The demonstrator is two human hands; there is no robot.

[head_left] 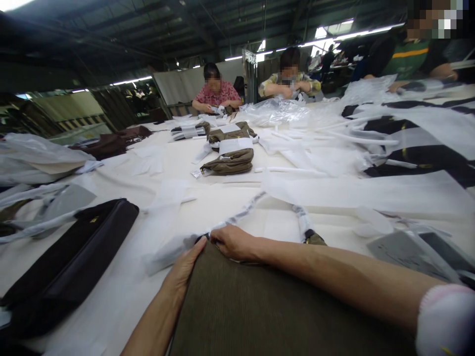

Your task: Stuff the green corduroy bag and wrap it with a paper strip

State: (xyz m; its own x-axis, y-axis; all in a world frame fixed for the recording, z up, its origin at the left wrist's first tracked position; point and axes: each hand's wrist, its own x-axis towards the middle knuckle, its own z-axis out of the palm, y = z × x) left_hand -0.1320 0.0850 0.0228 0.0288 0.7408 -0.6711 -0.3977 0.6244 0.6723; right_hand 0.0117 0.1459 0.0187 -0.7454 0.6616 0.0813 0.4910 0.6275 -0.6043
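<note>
An olive-brown fabric bag (260, 306) lies in front of me on the white-covered table (222, 198). My left hand (183, 272) presses flat against its left top corner. My right hand (233, 243) reaches across and pinches the bag's top edge, fingers curled on the fabric. A strap wrapped in white paper (245, 212) loops out from the bag's top toward a second wrapped end (305, 223).
A black bag (70, 262) lies at the left. Olive bags with white paper bands (232, 148) sit mid-table. White paper sheets and plastic wrap (334, 158) cover the right side. Three people work at the far and right edges.
</note>
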